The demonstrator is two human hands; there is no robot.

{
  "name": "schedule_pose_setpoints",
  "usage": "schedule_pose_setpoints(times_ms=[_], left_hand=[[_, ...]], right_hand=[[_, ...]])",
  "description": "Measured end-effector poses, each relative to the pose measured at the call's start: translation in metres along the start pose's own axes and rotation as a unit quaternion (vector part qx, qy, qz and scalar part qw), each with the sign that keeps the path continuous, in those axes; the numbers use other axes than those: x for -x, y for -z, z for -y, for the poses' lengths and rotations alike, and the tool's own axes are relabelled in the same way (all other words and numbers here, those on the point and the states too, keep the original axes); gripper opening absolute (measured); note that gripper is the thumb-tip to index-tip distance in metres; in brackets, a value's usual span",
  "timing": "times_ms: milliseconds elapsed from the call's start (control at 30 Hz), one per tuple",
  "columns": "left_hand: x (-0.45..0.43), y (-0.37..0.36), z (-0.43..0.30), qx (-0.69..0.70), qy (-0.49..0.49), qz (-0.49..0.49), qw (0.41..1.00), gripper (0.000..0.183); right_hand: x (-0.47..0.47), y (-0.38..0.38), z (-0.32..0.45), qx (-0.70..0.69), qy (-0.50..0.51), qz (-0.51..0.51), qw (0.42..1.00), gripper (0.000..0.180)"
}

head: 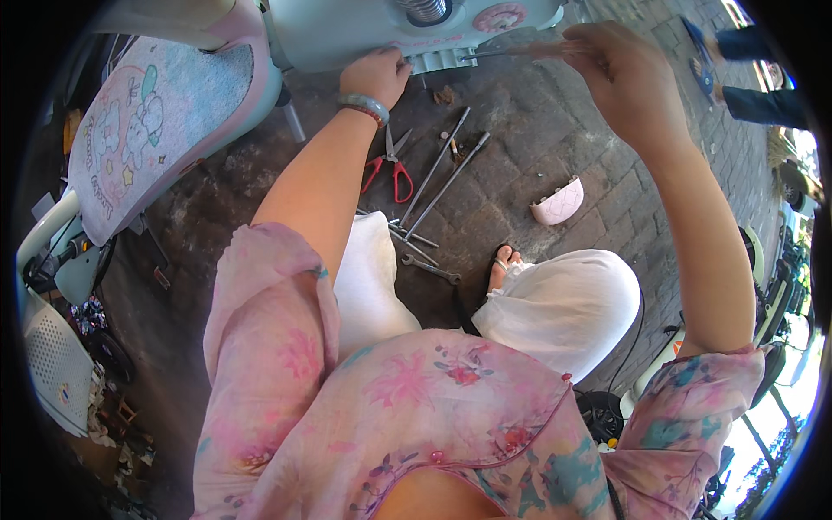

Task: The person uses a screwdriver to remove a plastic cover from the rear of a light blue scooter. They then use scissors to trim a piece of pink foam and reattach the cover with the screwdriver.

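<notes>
A screwdriver (497, 53) is in my right hand (621, 75), its shaft level and pointing left. The tip meets the right end of a pale ribbed plastic piece (442, 61) on the lower edge of a mint-green scooter body (344, 32). The screwdriver's handle and my fingers are blurred. At the left end of the ribbed piece, my left hand (376, 77) lies against the body with its fingers curled; the fingertips are partly hidden. On the paving below and to the right rests a pink quilted-pattern plastic cover (560, 203).
Red-handled scissors (394, 166), long metal rods (448, 182) and an open-end wrench (430, 268) lie on the brick paving. A scooter footboard with a printed mat (156, 123) is at left. A person's feet in blue sandals (702, 65) stand at upper right. Parked scooters line the right rim.
</notes>
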State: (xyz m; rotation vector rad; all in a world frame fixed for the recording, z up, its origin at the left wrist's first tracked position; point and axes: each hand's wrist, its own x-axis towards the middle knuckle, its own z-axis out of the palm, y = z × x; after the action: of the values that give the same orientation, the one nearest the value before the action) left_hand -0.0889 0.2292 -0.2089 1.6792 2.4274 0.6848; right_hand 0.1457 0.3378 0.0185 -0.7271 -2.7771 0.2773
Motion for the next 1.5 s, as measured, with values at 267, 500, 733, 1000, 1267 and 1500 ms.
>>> schedule_pose_setpoints(times_ms=[267,500,733,1000,1267,1500], left_hand=[[-0.001,0.003,-0.001,-0.002,-0.009,0.028,1.000,0.017],[0.000,0.006,-0.002,0.022,0.024,0.036,0.999,0.017],[-0.002,0.004,0.000,0.015,0.025,0.050,0.998,0.018],[0.000,-0.002,0.003,0.027,0.016,0.008,0.999,0.019],[0.004,0.000,-0.016,0.145,0.070,-0.003,0.987,0.020],[0.012,-0.011,-0.061,0.457,0.253,0.196,0.830,0.021]], right_hand=[[-0.002,-0.001,0.003,0.039,0.033,-0.006,0.999,0.020],[-0.005,-0.003,0.008,0.024,-0.016,-0.001,1.000,0.020],[-0.033,0.010,0.024,0.096,-0.166,0.114,0.975,0.026],[-0.079,0.017,0.034,-0.054,-0.280,0.358,0.889,0.030],[-0.057,-0.004,0.021,0.287,0.139,0.407,0.856,0.018],[-0.077,-0.003,0.004,0.030,-0.218,0.408,0.886,0.045]])
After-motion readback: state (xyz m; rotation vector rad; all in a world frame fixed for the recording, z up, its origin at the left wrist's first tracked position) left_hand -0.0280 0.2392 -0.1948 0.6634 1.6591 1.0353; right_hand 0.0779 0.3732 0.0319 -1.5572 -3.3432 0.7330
